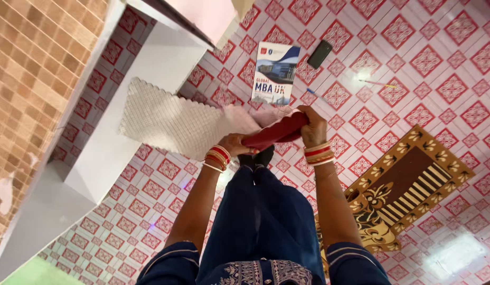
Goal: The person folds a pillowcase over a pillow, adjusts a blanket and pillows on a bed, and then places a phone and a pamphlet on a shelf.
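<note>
Both my hands hold a rolled dark red mat (276,132) in front of me, above my feet. My left hand (235,144) grips its lower left end; my right hand (311,124) grips its upper right end. Red and gold bangles ring both wrists. A pale, textured cloth (173,120) with a scalloped edge spreads out to the left from under the roll, its far side lying over a white ledge.
The floor has red-and-white patterned tiles (414,58). A blue and white booklet (275,71), a black phone (319,54) and a pen (378,83) lie on it ahead. A brown patterned rug (408,184) lies right. A white ledge (115,142) and tan tiled wall (28,79) stand left.
</note>
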